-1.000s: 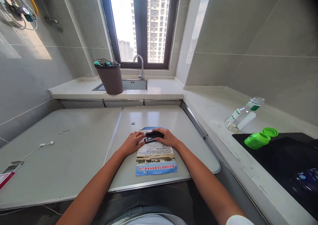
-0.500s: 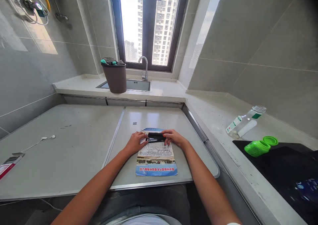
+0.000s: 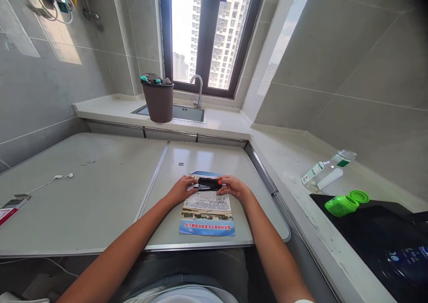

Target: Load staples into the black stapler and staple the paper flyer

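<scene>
At the centre of the frame, the left hand [image 3: 182,189] is curled at one end of a dark oblong object [image 3: 209,184], its fingers pinched on it, and the right hand [image 3: 234,188] grips the other end with bent fingers, a spot of orange-red showing beside them. What the object is, I can't tell. It sits over the upper part of a printed leaflet [image 3: 207,216] with blue edges, lying on a pale, glossy tabletop [image 3: 96,205] crossed by a metal seam. Just above the leaflet lie two tiny grey strips [image 3: 181,163]; over at the left, a white cord [image 3: 45,183] with small white ends runs near a red-and-white packet [image 3: 10,211] at the frame's edge. Beyond the table, a white counter [image 3: 220,121] carries a brown bin [image 3: 159,103] beside the steel sink [image 3: 192,114] and tap [image 3: 199,91], under a dark-framed window [image 3: 207,26]. At right, a clear bottle [image 3: 329,171] leans near an open green container [image 3: 340,206] on the black cooktop [image 3: 364,231]. Grey tiles [image 3: 347,48] cover the walls.
</scene>
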`<action>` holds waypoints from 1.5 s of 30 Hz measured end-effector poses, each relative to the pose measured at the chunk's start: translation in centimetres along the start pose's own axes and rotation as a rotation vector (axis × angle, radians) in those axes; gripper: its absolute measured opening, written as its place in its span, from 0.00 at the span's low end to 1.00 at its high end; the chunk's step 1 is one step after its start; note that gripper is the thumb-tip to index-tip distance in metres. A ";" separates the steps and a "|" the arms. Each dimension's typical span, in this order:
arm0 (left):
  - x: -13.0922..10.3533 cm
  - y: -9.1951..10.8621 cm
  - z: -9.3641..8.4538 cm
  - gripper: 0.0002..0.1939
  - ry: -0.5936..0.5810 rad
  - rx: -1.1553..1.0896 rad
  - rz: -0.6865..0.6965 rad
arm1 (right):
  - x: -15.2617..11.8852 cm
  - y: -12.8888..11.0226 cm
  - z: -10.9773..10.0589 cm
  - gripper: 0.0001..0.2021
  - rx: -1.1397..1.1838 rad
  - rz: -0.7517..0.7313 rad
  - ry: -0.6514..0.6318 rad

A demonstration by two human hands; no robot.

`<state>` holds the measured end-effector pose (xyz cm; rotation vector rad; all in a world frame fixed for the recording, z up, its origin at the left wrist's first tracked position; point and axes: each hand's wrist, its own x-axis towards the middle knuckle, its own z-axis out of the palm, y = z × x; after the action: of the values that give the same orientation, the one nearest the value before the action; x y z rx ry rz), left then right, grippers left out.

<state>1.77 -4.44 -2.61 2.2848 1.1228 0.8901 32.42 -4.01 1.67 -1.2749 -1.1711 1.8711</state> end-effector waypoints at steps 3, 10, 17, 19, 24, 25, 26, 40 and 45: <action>0.0 0.0 -0.1 0.13 -0.011 0.011 -0.023 | 0.1 0.1 -0.3 0.21 -0.009 0.004 -0.015; 0.0 0.1 -0.2 0.11 0.005 0.005 0.007 | 1.3 0.7 0.8 0.15 -0.400 -0.484 0.257; -0.1 0.6 -0.8 0.10 0.030 -0.050 0.030 | 1.6 1.4 2.6 0.21 -0.836 -0.848 0.110; -0.1 0.9 -1.2 0.11 0.079 -0.100 0.011 | 1.7 1.8 2.8 0.21 -0.843 -0.837 0.100; 0.4 1.2 -1.7 0.17 0.179 -0.480 -0.211 | 0.9 1.8 3.5 0.18 -1.064 -1.045 0.161; 0.5 1.2 -1.7 0.20 0.174 -0.627 -0.265 | 0.7 1.7 3.7 0.17 -1.145 -1.114 0.162; 0.5 1.1 -1.7 0.21 0.166 -0.781 -0.318 | 0.5 1.6 4.0 0.17 -1.220 -1.176 0.159; 0.3 1.1 -3.3 0.11 -0.021 -1.328 -0.646 | -0.7 1.3 5.9 0.19 -1.401 -1.243 0.162; 0.3 0.8 -3.0 0.10 -0.013 -1.336 -0.589 | 0.0 1.4 5.3 0.17 -1.307 -1.274 0.252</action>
<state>0.18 -4.32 0.07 0.8151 0.7130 0.9226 27.50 -6.40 1.22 -0.7508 -2.3257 -0.0946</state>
